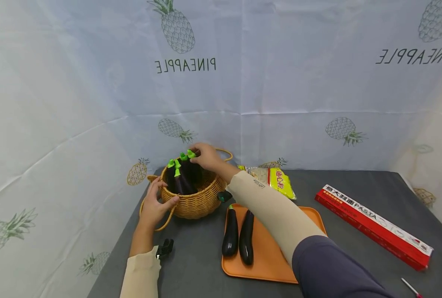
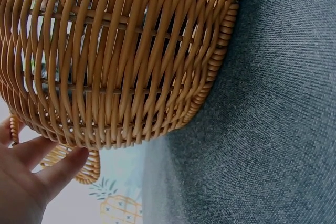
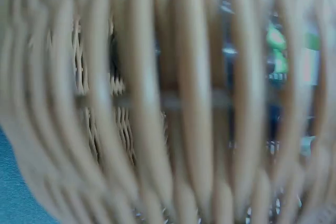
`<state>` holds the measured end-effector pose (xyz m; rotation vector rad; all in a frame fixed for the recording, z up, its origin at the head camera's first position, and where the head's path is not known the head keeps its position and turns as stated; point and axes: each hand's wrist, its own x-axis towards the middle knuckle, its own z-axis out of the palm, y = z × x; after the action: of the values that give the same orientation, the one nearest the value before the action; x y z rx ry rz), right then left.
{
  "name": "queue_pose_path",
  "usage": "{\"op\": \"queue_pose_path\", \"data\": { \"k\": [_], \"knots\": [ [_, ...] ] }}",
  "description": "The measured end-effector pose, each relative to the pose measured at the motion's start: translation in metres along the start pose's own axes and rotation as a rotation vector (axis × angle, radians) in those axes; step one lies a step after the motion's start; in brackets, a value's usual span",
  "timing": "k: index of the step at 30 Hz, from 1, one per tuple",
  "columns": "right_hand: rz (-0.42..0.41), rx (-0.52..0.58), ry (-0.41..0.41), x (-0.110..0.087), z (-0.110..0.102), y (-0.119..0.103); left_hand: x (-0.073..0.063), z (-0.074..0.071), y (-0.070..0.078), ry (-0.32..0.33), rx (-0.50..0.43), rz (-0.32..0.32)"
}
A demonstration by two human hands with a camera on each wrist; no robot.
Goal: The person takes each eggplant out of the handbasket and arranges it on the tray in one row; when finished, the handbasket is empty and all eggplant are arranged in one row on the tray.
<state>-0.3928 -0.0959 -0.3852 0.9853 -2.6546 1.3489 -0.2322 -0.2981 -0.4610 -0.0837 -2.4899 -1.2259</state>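
A round wicker basket (image 1: 192,205) stands at the back left of the table, with several dark eggplants (image 1: 183,185) inside, green stems up. My left hand (image 1: 155,205) holds the basket's left side, thumb against the front wall; the left wrist view shows its fingers at the woven wall (image 2: 121,77). With my right hand (image 1: 207,157) I pinch the green stem end of an eggplant (image 1: 192,154) at the basket's back rim. The blurred weave (image 3: 168,103) fills the right wrist view, hiding that hand. Two more eggplants (image 1: 230,234) lie side by side on an orange tray (image 1: 267,267).
Behind the right forearm lies a yellow-and-clear food packet (image 1: 281,182). A long red pasta box (image 1: 373,225) rests at the right, with a thin red-handled tool (image 1: 410,287) near the front edge. The basket's handles (image 1: 224,154) stick out. A pineapple-print cloth (image 1: 280,82) hangs behind.
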Motion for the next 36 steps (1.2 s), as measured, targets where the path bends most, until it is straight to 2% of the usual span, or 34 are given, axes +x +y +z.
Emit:
{"op": "queue_pose_path", "data": {
  "k": [3, 7, 12, 15, 22, 27, 36],
  "knots": [
    [0.050, 0.120, 0.022, -0.012, -0.012, -0.003, 0.000, 0.000, 0.000, -0.002, -0.001, 0.001],
    [0.061, 0.221, 0.068, -0.027, -0.031, -0.008, 0.001, 0.000, -0.001, -0.001, -0.002, 0.003],
    [0.029, 0.325, 0.165, -0.045, -0.060, -0.009, 0.002, 0.000, -0.001, 0.002, -0.001, 0.008],
    [0.005, 0.423, 0.205, -0.058, -0.077, -0.009, 0.003, -0.001, 0.000, 0.003, -0.009, 0.011],
    [-0.065, 0.618, 0.317, -0.097, -0.110, -0.002, 0.001, -0.001, -0.001, -0.005, -0.008, 0.001],
    [-0.048, 0.596, 0.358, -0.128, -0.123, 0.009, 0.000, -0.003, -0.001, -0.003, -0.004, 0.007],
    [0.103, 0.507, 0.307, -0.184, -0.124, 0.050, 0.001, -0.002, 0.000, -0.020, -0.003, -0.003]
  ]
}}
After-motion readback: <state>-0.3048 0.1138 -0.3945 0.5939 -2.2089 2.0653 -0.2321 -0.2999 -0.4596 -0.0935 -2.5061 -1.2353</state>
